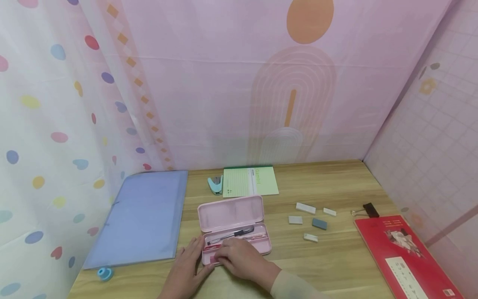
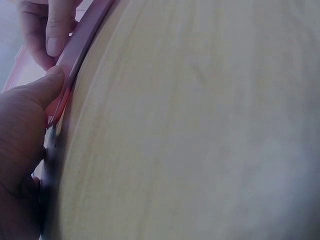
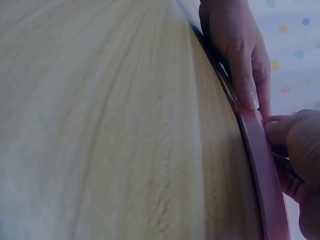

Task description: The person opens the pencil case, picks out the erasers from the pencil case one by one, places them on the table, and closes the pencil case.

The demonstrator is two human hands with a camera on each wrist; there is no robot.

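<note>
Your left hand (image 1: 185, 265) lies flat with straight fingers against the near left corner of the open pink pencil case (image 1: 233, 224), thumb on its rim, while your right hand (image 1: 239, 257) curls over the case's near edge with fingertips inside the tray, just in front of the black pen (image 1: 232, 235). That case sits mid-desk, right of the blue folder (image 1: 143, 218) and left of the erasers (image 1: 311, 220). It looks light, stiff and smooth, likely to slide, so hold it by the tray walls, not the hinged lid.
</note>
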